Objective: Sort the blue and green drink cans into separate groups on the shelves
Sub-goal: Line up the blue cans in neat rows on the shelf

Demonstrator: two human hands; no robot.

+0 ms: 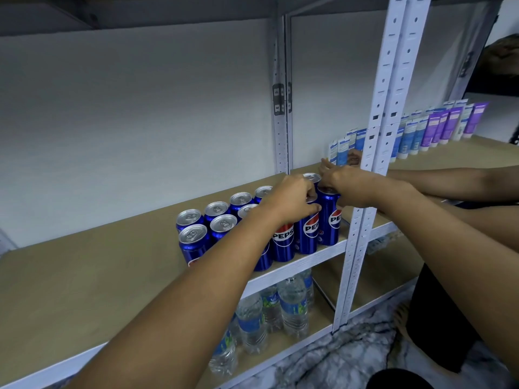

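Several blue Pepsi cans (222, 223) stand in two rows on the wooden shelf (84, 276), near its front edge. My left hand (292, 200) curls over the top of a blue can (307, 234) in the front row. Just to the right, my right hand (351, 189) grips the top of the end blue can (328, 223), which stands beside the white upright post (362, 192). Both cans are upright on the shelf. No green can is in view.
Another person's arm (438, 182) reaches in behind the post toward rows of blue and purple tubes (429, 127) on the neighbouring shelf. Water bottles (292, 307) stand on the shelf below. The wooden board left of the cans is bare.
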